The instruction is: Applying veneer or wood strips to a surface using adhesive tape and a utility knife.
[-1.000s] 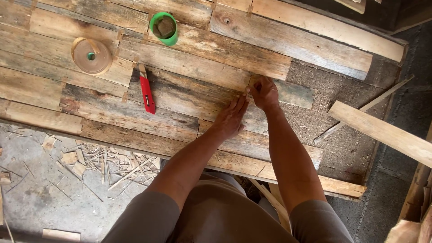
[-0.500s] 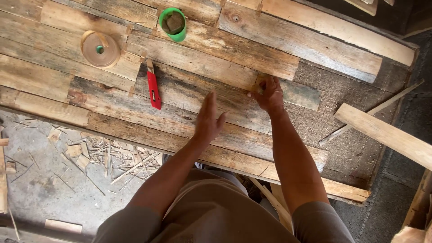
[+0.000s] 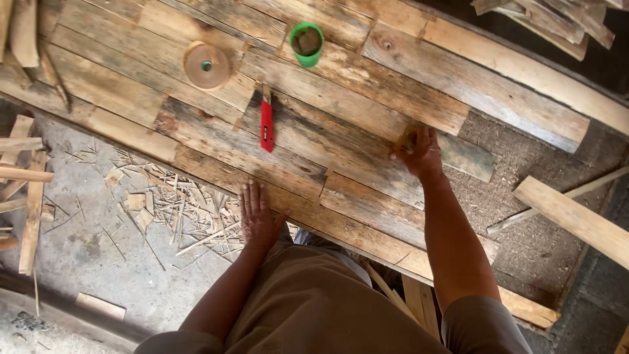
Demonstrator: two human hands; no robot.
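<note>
My left hand (image 3: 257, 216) lies flat with fingers spread on the near edge of a panel of weathered wooden planks (image 3: 341, 98). My right hand (image 3: 418, 152) is closed over a small wooden piece (image 3: 407, 138) pressed against a plank's end at the panel's right. A red utility knife (image 3: 266, 124) lies on the planks between and beyond the hands. Farther off stand a green cup (image 3: 306, 43) and a round wooden disc (image 3: 206, 64).
Wood chips and splinters (image 3: 167, 203) litter the concrete floor at left. Loose slats (image 3: 26, 190) lie at the far left. A pale board (image 3: 576, 216) lies at right on the chipboard sheet (image 3: 524, 190). More scrap wood (image 3: 550, 23) is piled at top right.
My left hand has drawn back from beside the right hand to the panel's near edge, now flat. The right hand stays on the small piece. The view has shifted.
</note>
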